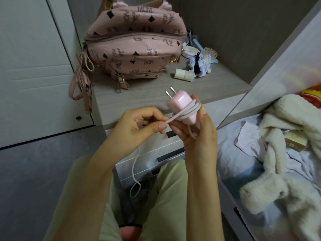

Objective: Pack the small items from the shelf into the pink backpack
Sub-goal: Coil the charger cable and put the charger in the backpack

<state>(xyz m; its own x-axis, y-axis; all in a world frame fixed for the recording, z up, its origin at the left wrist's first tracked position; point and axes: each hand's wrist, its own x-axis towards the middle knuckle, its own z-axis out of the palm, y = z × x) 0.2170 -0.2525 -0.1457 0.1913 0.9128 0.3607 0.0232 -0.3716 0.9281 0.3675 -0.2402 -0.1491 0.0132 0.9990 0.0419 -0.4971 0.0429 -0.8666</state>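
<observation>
The pink backpack (133, 44) stands on the shelf (147, 91) at the back left, its straps hanging over the edge. In front of the shelf my right hand (198, 131) holds a pink charger plug (180, 105), prongs up, with several turns of pale cable wound round it. My left hand (139, 122) pinches the cable (169, 120) just left of the plug. The loose end of the cable hangs down between my knees. Small items lie right of the backpack: a small bottle (184, 74), a white round case (190, 52), a scrunchie (198, 66) and a hairbrush (211, 53).
Drawers (156, 153) sit below the shelf in front of my knees. A closed cupboard door (31, 66) is on the left. On the right, a cream fleece garment (286, 153) and other clothes lie in a heap behind a slanted panel (278, 66).
</observation>
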